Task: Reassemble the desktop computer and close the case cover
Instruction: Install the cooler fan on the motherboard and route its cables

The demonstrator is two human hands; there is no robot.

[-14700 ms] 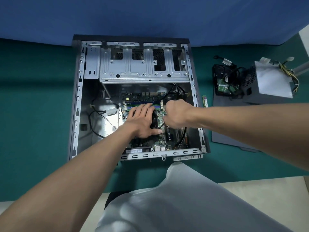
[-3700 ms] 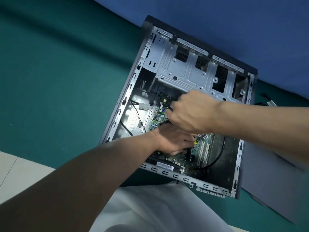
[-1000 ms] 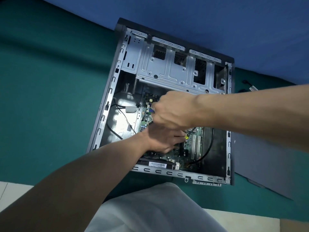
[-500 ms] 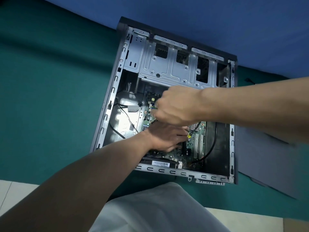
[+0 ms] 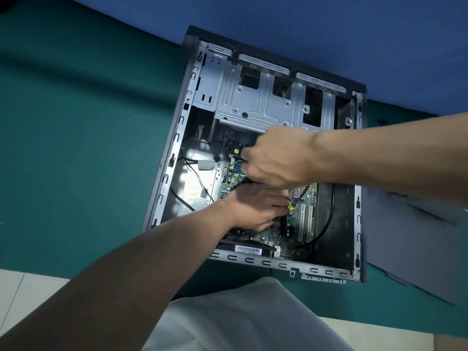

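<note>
The open computer case (image 5: 177, 138) lies on its side on green felt, with the green motherboard (image 5: 301, 224) inside. My left hand (image 5: 255, 209) rests flat on the part over the board's middle, which it hides. Above it, my right hand (image 5: 276, 158) is curled into a fist over the board's upper part. What its fingers hold is hidden. A black cable (image 5: 326, 224) loops over the board's right side. The silver drive cage (image 5: 260, 102) spans the case's far end. The grey case cover (image 5: 415, 249) lies flat to the right.
A blue cloth wall (image 5: 304, 26) rises just behind the case. Loose black wires and a grey connector (image 5: 205, 165) lie on the case floor at the left. The green felt (image 5: 76, 148) stretches to the left. My pale shirt (image 5: 240, 320) fills the bottom.
Both hands stay in about the same spot over the motherboard. The camera has shifted slightly, so the case sits a little further right in the frame.
</note>
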